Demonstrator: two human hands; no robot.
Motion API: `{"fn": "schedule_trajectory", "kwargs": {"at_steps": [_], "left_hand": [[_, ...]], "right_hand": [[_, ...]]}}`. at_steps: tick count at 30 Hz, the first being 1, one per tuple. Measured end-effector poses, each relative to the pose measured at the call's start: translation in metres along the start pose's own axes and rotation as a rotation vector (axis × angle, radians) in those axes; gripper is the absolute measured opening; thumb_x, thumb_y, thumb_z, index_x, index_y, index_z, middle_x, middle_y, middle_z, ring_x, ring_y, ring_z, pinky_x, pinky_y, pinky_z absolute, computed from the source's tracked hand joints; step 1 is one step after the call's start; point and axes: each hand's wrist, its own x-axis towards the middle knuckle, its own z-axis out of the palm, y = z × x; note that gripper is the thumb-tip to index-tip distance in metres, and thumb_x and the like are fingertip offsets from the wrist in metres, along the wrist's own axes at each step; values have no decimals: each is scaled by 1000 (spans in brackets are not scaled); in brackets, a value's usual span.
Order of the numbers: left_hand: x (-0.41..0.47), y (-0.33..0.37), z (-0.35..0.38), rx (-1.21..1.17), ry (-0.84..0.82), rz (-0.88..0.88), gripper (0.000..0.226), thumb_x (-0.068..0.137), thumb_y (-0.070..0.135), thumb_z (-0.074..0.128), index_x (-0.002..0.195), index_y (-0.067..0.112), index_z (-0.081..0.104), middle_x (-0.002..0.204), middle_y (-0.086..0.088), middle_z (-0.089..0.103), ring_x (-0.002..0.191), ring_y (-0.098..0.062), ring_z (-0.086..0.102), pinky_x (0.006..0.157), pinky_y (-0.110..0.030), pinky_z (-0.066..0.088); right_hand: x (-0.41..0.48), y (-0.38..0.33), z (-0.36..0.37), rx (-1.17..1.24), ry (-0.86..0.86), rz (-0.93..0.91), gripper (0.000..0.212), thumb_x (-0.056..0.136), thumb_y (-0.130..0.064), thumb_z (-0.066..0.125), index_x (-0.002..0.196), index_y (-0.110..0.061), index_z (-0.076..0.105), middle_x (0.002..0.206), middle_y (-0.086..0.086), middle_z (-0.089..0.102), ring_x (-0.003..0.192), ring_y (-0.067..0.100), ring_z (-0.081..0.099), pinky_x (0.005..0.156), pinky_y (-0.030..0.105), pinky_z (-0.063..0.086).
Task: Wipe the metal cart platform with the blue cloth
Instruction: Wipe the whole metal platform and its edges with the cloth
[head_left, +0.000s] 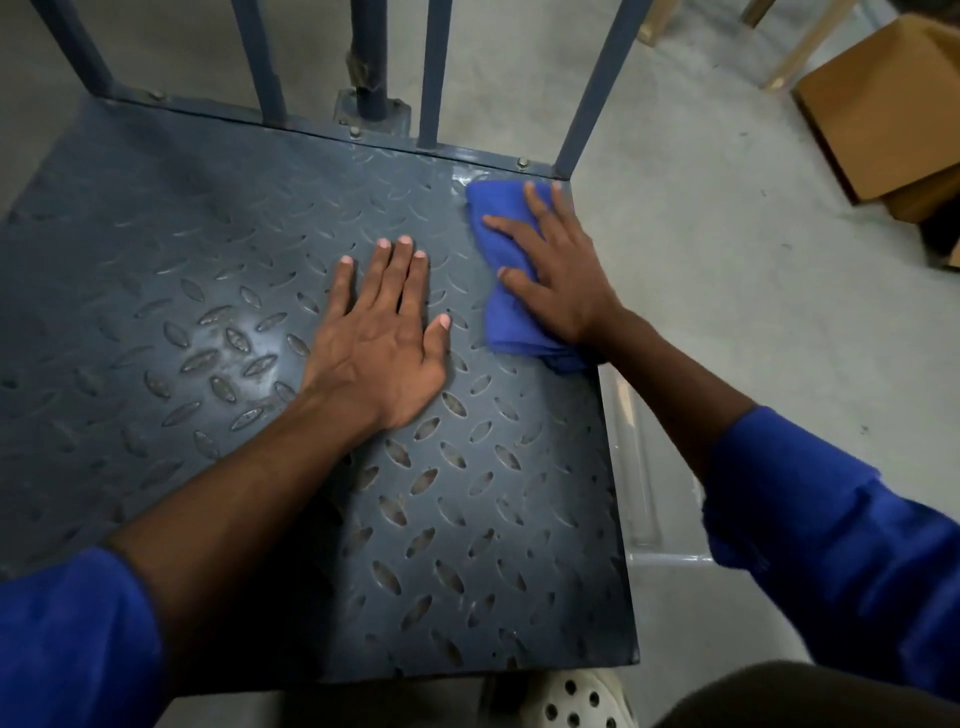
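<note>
Left hand (374, 353) flat on platform (156, 234), right hand (561, 280) flat on blue cloth (511, 325) (partly hidden).

One head-worn wide-angle view, close above the dark grey diamond-plate metal cart platform (208, 234), pitched steeply down and forward. Far edge with blue-grey upright bars (435, 73) at frame top, near edge at bottom.

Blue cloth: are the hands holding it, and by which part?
Neither grips it. The right hand presses flat on the middle of the blue cloth, fingers straight; the left hand rests flat on the platform.
</note>
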Motion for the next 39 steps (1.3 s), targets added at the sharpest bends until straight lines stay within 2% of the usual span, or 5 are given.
{"fn": "schedule_trajectory", "kwargs": {"at_steps": [4,18,26,33,39], "left_hand": [[9,1,-1,-3,8,2,78,103,52,3,170,12,-3,179,-7,-7,165,-21,-11,133,-50,-7],[10,3,-3,-26,20,17,73,110,50,14,170,11,0,179,-8,-4,166,-22,-8,134,-49,-6],[11,5,-5,-18,11,26,72,111,48,15,170,10,2,179,-10,-4,166,-24,-8,134,-50,-5],[-8,13,3,-35,61,54,73,107,46,13,169,8,13,178,-11,8,166,-26,1,134,-48,-1],[-5,14,1,-16,53,76,74,105,45,14,169,8,14,178,-12,9,166,-27,3,134,-49,-1]], "right_hand": [[28,9,-2,32,25,242,83,86,-68,29,161,-34,45,177,21,18,164,42,14,135,48,11],[-80,-29,9,-69,123,139,69,104,-55,37,165,-22,41,176,18,22,165,37,17,134,33,3],[9,3,8,-117,91,335,94,89,-68,17,166,-19,36,174,28,21,162,48,17,134,47,8],[-143,-65,21,-92,132,71,68,107,-50,44,166,-17,38,176,18,22,165,38,16,134,51,21],[-97,-43,22,-104,159,101,71,103,-54,45,161,-14,47,171,26,30,161,47,25,132,53,25]]}}
